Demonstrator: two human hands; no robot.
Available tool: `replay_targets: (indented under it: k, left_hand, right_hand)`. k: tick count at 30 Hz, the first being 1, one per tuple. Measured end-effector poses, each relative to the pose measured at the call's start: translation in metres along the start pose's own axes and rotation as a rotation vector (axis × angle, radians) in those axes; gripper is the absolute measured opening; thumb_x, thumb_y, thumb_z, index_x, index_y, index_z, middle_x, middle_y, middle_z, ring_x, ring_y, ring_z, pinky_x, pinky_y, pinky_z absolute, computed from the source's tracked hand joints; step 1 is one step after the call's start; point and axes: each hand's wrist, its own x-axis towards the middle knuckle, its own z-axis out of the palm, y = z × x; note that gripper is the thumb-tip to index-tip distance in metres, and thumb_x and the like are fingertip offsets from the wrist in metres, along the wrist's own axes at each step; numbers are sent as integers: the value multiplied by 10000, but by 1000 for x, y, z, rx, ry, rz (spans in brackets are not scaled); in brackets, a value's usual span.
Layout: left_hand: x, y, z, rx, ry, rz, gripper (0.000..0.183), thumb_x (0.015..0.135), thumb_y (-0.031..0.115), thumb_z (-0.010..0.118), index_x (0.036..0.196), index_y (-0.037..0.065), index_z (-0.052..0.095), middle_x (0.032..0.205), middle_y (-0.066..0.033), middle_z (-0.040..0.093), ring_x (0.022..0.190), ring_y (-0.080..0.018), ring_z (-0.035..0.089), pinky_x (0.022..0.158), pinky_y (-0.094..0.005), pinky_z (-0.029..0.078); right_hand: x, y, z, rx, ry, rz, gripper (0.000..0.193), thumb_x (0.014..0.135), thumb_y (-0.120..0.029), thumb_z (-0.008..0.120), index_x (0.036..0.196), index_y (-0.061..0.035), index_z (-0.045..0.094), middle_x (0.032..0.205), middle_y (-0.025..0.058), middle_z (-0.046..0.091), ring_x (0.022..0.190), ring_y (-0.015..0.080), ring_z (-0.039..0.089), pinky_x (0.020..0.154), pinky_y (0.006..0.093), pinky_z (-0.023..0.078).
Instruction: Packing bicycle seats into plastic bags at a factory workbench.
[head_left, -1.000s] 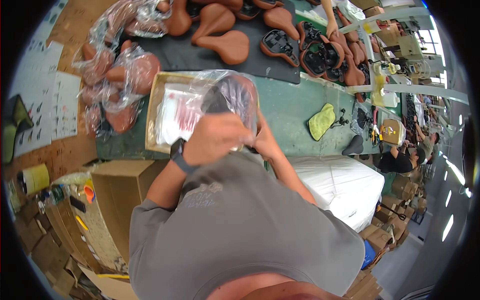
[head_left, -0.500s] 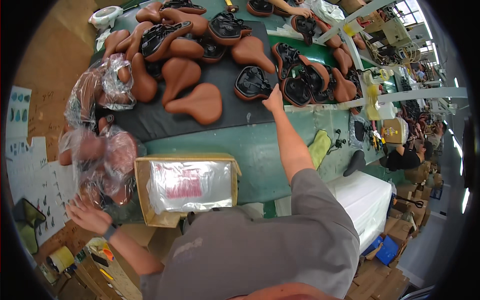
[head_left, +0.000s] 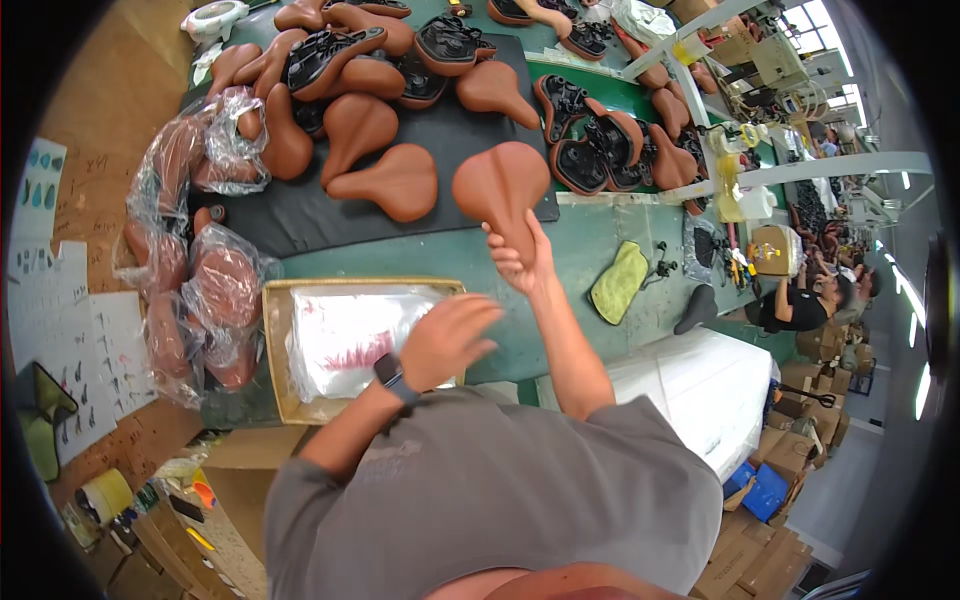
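Green worktop [head_left: 575, 235]; dark mat [head_left: 300, 237] toward its far edge. Cardboard box [head_left: 276, 345] at near edge, left part, holding stacked clear plastic [head_left: 340, 335]. One brown saddle [head_left: 500, 185], smooth side up, held over the mat's near right corner. Step, judged: picking up a saddle; next move probably calls for bringing it toward the box. Right hand [head_left: 523, 260] clamped round saddle's nose. Left hand [head_left: 450, 342] blurred, fingers apart, apparently empty, above box's right side.
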Motion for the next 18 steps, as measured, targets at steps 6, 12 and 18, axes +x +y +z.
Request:
replay_targets:
  k: [6,12,18]
  left_hand:
    - [39,67,27,231,-239,579,546,946,384,735,1371,41,704,1434,-166,680,1410,-325,598,1253,-560,415]
    - [60,-12,-32,283,361,-1,359,1076,376,622,1229,64,712,1198,-201,753,1102,-407,721,931,-528,578]
    - [-104,-128,96,302,103,-421,354,1099,402,603,972,81,681,894,-206,731,861,-483,707,745,-594,551]
  right_hand:
    - [-124,193,93,-29,-65,-173,930,1066,-756,501,1532,46,441,887,101,547,500,146,500,400,272,423]
    - [-183,280,126,-103,-118,-98,1039,1061,-824,401,1597,66,361,901,143,536,481,136,473,332,239,397]
    - [-256,329,116,-131,-294,-173,1156,1028,-861,433,1659,87,238,940,178,566,475,150,510,343,253,399]
